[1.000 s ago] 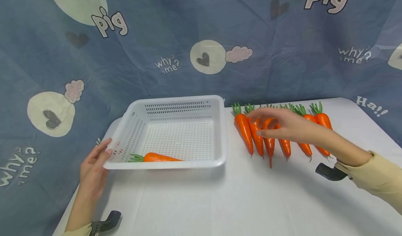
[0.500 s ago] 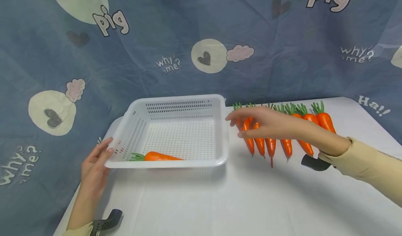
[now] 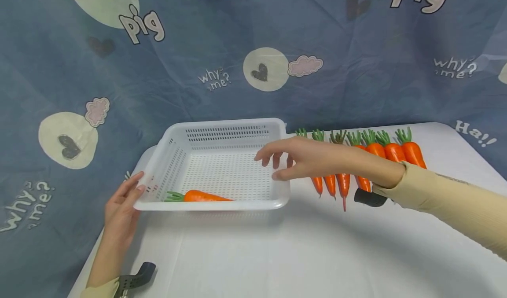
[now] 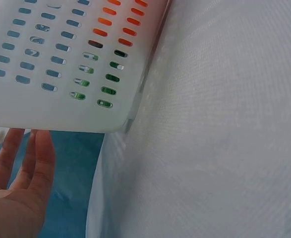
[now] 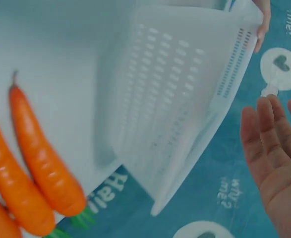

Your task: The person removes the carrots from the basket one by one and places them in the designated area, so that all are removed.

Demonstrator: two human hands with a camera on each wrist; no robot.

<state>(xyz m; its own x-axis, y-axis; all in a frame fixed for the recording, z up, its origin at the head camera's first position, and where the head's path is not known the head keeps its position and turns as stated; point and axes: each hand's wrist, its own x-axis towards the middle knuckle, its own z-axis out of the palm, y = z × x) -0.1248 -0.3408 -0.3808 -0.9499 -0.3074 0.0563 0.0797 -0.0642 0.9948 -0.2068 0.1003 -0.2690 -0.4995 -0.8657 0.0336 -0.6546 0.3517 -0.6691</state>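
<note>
A white slotted plastic basket (image 3: pixel 214 206) holds one orange carrot (image 3: pixel 202 196) with a green top, lying along its near side. My left hand (image 3: pixel 120 212) touches the basket's left end; in the left wrist view its fingers (image 4: pixel 42 158) reach straight up to the rim. Over the basket's right rim hovers my right hand (image 3: pixel 303 157), with nothing in it and its fingers spread and slightly bent. Several carrots (image 3: pixel 343 185) lie in a row to the right, partly covered by my right hand and forearm. Two whole carrots (image 5: pixel 46 151) show in the right wrist view.
A white cloth (image 3: pixel 253 249) covers the table. Behind it hangs a blue printed curtain (image 3: pixel 198 38), close to the basket's far side. Dark camera mounts (image 3: pixel 138 276) sit on both wrists.
My right hand has moved left from above the carrot row to the basket's right rim, uncovering the leftmost carrots' tops. My left hand stays at the basket's end.
</note>
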